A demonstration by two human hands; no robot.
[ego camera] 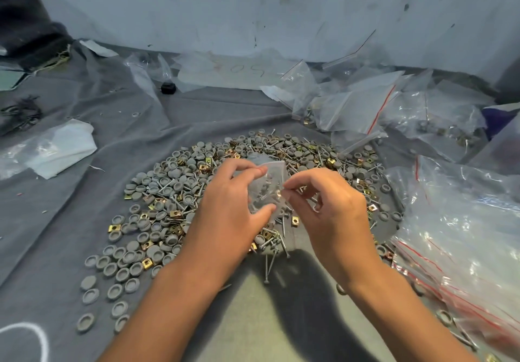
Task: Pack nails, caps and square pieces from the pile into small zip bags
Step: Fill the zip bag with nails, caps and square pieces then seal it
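two hands meet over the middle of the pile [197, 192], both busy with one small zip bag [267, 190] held just above it. the left hand [225, 204] pinches the bag, fingers at its far top edge and thumb at its near lower edge, while the right hand [326, 201] pinches its right side between thumb and curled fingers. the bag already holds some nails, caps and at least one brass square piece [278, 193], so i'd judge this is the closing or last filling step. it stands roughly upright with its long axis running near to far, mouth toward the far side; whether the zip is shut i cannot tell. the risk as i see it: if the mouth is open and the bag tips forward, the contents spill back into the pile, and a nail point could pierce the thin film if squeezed hard. loose nails [274, 266] lie at the near edge of the pile, mostly pointing far, heads near. filled bags [351, 108] are heaped far right, and a large bag [464, 221] sits at the right on the grey cloth [70, 221].
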